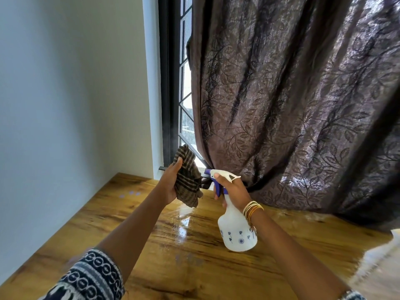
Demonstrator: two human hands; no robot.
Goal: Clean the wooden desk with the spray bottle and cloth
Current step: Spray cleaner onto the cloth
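Wooden desk (216,276) fills the lower part of the head view, running from the pale wall (65,94) on the left to the brown leaf-patterned curtain (292,105) at the back. A glossy wet patch (183,221) shines on the wood between the two arms, so the job looks to be in its spraying step, with wiping not yet begun there.

The right hand (234,192) grips the neck of the white spray bottle (237,232), fingers curled round the purple trigger (218,188); the bottle hangs tilted above the desk, its nozzle pointing left toward the cloth. The left hand (171,184) holds a bunched brown striped cloth (187,180) up off the surface, just beside the nozzle but apart from it. A faint haze shows against the dark window frame (167,94) above the cloth; it may be spray mist, though it is too thin to be sure.

Next, I judge, the cloth needs to come down flat onto the wet patch and sweep along the grain, while the bottle is kept clear of the curtain.

How much liquid the bottle holds cannot be made out. The desk's near edge is cut off, and a blurred pale object (381,273) at lower right cannot be identified. The curtain hides most of the window.
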